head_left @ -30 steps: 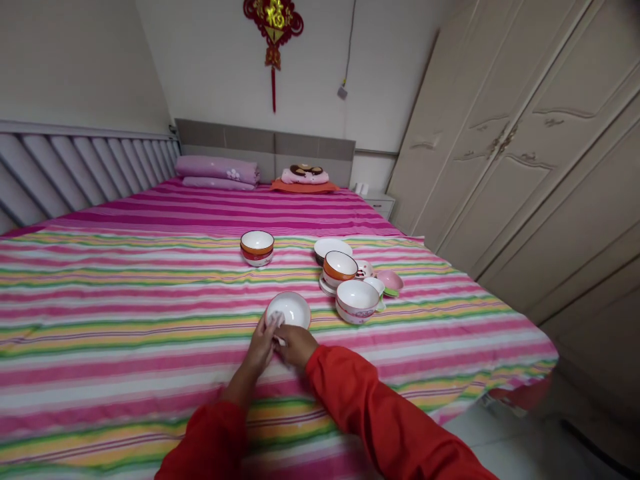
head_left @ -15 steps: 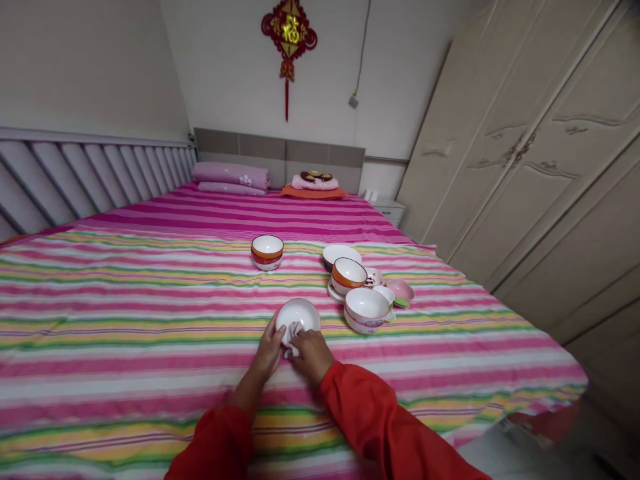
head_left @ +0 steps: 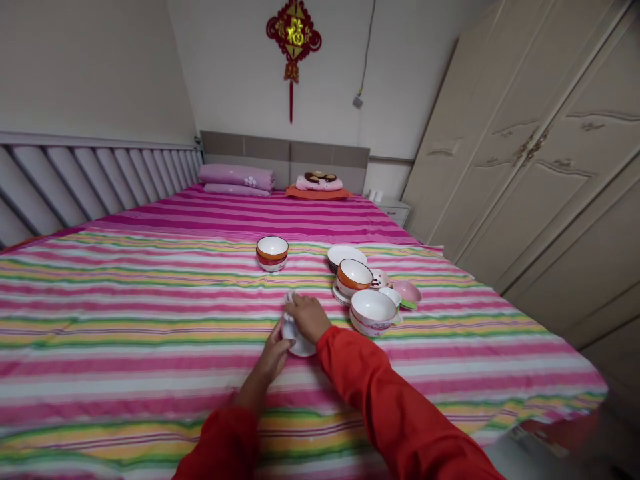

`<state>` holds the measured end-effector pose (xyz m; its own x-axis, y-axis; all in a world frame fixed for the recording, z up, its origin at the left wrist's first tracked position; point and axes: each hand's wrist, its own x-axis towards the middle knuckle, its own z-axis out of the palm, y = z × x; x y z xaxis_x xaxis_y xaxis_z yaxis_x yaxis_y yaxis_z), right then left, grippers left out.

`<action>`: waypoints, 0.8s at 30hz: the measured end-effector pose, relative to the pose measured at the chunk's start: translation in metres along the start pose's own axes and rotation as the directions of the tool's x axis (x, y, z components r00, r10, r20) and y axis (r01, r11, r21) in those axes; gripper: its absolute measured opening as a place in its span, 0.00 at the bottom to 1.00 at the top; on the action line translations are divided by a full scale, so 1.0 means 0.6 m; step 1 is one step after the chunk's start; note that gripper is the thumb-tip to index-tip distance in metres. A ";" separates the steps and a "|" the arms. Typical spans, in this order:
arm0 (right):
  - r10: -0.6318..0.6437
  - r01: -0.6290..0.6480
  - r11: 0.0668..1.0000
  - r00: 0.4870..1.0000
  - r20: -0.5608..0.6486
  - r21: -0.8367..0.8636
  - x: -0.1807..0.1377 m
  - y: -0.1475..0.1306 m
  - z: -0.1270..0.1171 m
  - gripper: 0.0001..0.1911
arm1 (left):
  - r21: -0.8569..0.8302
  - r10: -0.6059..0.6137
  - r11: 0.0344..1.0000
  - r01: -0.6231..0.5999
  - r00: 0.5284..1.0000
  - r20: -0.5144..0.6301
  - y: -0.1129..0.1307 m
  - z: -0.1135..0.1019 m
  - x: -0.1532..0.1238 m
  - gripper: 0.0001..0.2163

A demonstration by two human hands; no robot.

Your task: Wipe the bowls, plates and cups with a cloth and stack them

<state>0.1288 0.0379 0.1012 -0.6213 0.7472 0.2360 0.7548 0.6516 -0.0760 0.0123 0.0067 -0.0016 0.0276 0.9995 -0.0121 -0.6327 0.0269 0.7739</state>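
**Right hand point(head_left: 309, 319) moving the pale cloth point(head_left: 289, 299) to the far rim of the held bowl point(head_left: 301, 345)**

Since the earlier frame, the right hand and pale cloth are shifting from the held bowl's near inner wall to its far edge, while the left hand point(head_left: 276, 351) is keeping its place at the left edge.

The held bowl is sitting between the hands over the striped sheet point(head_left: 150, 373); whether it is resting there or being lifted, the view is not showing. With the left grip taking only one side, hard pressure on the far rim could be tipping or twisting the bowl loose. The bunched cloth could be slipping over the rim if it is hanging too loosely. Right of the held bowl, the pink-patterned bowl point(head_left: 373, 313) is standing near the right sleeve point(head_left: 400, 393), so a wide elbow swing could be knocking it into the orange bowl point(head_left: 355, 276) just behind. Beyond the held bowl, the stacked bowls point(head_left: 273, 255) are standing apart, probably at less risk.

The left hand is pinching narrowly, thumb lying over the held bowl's edge, fingers curling outside. The right hand is reaching across from the bowl's right, its back facing up and its grip closing around the cloth; the fingertips are partly hiding.
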 end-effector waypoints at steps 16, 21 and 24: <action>0.881 -0.013 0.055 0.472 -0.043 0.998 -0.089 -0.006 0.150 0.20 | 0.002 -0.007 1.000 0.007 1.000 -0.019 0.014 0.011 -0.008 0.39; 0.837 0.040 0.103 0.537 -0.108 0.994 -0.075 0.002 0.130 0.13 | 0.033 -0.034 0.999 0.034 0.999 0.016 0.027 0.024 -0.022 0.38; 0.775 0.063 0.184 0.605 -0.184 0.981 -0.066 0.016 0.094 0.13 | 0.069 -0.109 0.992 0.104 0.992 0.063 0.050 0.030 -0.031 0.34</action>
<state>0.1488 0.0223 0.0364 0.2475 0.9326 0.2627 -0.1064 0.2956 -0.9494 0.0069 -0.0113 0.0333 0.1446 0.9879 -0.0565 -0.5714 0.1300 0.8103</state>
